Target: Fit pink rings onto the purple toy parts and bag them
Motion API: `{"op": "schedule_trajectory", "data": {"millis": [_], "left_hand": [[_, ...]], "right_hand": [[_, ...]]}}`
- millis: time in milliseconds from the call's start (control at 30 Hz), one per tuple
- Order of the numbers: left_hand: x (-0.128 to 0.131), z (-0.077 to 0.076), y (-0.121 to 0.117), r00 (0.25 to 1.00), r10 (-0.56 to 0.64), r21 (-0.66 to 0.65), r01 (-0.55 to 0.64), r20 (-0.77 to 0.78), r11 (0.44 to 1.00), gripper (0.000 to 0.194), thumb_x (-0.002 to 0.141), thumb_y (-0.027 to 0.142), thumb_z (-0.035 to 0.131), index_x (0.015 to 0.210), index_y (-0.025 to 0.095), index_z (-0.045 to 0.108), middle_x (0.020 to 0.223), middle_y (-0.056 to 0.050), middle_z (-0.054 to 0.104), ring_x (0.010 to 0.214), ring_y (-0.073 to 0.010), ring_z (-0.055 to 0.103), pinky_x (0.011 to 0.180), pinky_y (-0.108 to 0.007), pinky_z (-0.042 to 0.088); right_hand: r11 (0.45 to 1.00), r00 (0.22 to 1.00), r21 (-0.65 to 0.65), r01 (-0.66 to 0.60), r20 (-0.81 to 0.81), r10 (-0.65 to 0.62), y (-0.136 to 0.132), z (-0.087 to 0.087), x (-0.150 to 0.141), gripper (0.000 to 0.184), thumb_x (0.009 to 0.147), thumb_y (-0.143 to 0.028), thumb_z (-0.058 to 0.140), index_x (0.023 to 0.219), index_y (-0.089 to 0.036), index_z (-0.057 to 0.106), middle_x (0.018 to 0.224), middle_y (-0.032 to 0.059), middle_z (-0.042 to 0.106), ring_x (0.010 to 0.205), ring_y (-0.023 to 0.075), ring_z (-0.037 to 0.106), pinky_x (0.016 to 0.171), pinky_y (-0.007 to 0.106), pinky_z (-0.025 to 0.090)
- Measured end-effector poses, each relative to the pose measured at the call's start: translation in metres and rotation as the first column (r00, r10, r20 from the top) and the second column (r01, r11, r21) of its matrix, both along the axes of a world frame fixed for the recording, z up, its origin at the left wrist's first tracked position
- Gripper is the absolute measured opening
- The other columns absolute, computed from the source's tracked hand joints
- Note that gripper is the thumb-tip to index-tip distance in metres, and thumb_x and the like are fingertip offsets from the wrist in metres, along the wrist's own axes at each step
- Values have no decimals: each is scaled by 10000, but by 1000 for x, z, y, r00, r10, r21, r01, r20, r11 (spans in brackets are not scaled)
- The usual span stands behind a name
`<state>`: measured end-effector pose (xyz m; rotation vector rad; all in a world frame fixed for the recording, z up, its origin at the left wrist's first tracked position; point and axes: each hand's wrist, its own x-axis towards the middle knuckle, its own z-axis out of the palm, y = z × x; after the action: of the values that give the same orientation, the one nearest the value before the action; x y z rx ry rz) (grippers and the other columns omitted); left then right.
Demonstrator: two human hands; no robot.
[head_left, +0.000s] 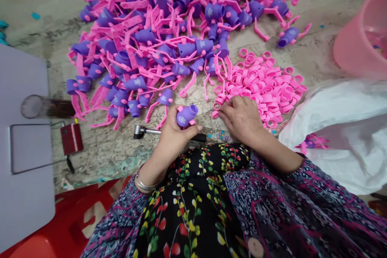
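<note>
My left hand (177,131) is closed around a purple plastic body (186,116) with pink side pegs and a round open end facing up and right. At the near edge of a heap of pink plastic rings (263,84), my right hand (242,119) has its thumb and fingers pinched at a pink ring (216,107). Below the left hand lies a small hammer (139,132) with a black handle, partly hidden by the fingers. Beyond both hands spreads a large pile of purple bodies with pink arms (145,36).
On the right are a pink bucket (350,44) and a white sack (356,121) with pink and purple parts at its mouth. To the left lie a glass of dark liquid (45,107), a red box-shaped object (71,138) and a grey panel (27,193). A red stool (75,217) stands nearby.
</note>
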<state>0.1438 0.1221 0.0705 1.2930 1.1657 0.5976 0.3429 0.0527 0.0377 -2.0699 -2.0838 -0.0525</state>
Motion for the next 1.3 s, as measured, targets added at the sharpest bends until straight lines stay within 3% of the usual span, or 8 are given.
{"op": "schedule_trajectory", "data": {"millis": [200,433,633,800,967,1100,1200,1300], "left_hand": [[1,-6,1,998,17,84,-12,-59,996,457,630,192,775,986,229,491,752,70,516,649,-102,512,654,-252,419],[2,-7,3,990,42,161,-20,-132,987,438,628,202,759,985,228,506,805,58,503,677,-110,488,667,-253,401],[4,-10,3,981,64,226,-21,-184,974,441,601,184,758,966,225,514,807,56,516,682,-119,487,681,-265,391],[9,-8,2,980,57,226,-13,-192,974,462,595,209,779,963,218,501,761,61,510,662,-122,478,654,-267,384],[11,-5,0,983,93,260,-49,-159,964,444,591,198,781,936,220,503,759,68,498,642,-108,456,630,-260,391],[7,-4,0,986,123,238,-93,-115,967,422,587,149,762,928,222,525,757,71,500,648,-100,474,616,-243,403],[4,-3,0,991,134,89,-134,11,987,438,583,133,767,931,224,518,720,78,520,617,-96,509,583,-229,432],[2,-2,1,983,132,-75,-124,124,989,418,609,150,767,923,216,500,680,84,549,547,-88,543,547,-230,479]], "right_hand": [[998,998,-26,-49,-51,48,4,0,-6,228,952,-284,528,1071,-204,705,928,117,604,844,262,458,650,369,270],[996,997,-38,-80,19,81,19,-11,-12,224,933,-251,521,885,-192,732,880,123,604,851,277,434,650,369,232],[994,992,-4,-106,66,106,25,-13,-14,211,932,-208,519,866,-174,716,888,118,636,851,274,455,668,383,257],[977,985,139,-160,-37,166,21,-7,-16,196,945,-217,521,874,-154,693,888,91,687,834,254,523,708,387,323],[934,915,231,-273,-238,326,16,1,-25,238,967,-163,434,921,-106,661,855,99,704,745,204,592,700,350,399],[952,743,222,-211,-596,304,15,9,-32,185,960,-181,477,956,-141,658,890,76,702,810,178,630,737,312,466],[982,445,117,-151,-879,173,15,15,-33,125,940,-239,571,929,-172,676,861,37,692,804,151,641,744,292,495],[978,187,31,-206,-980,70,14,18,-31,148,931,-296,605,992,-189,687,904,34,672,840,148,644,768,298,511]]}}
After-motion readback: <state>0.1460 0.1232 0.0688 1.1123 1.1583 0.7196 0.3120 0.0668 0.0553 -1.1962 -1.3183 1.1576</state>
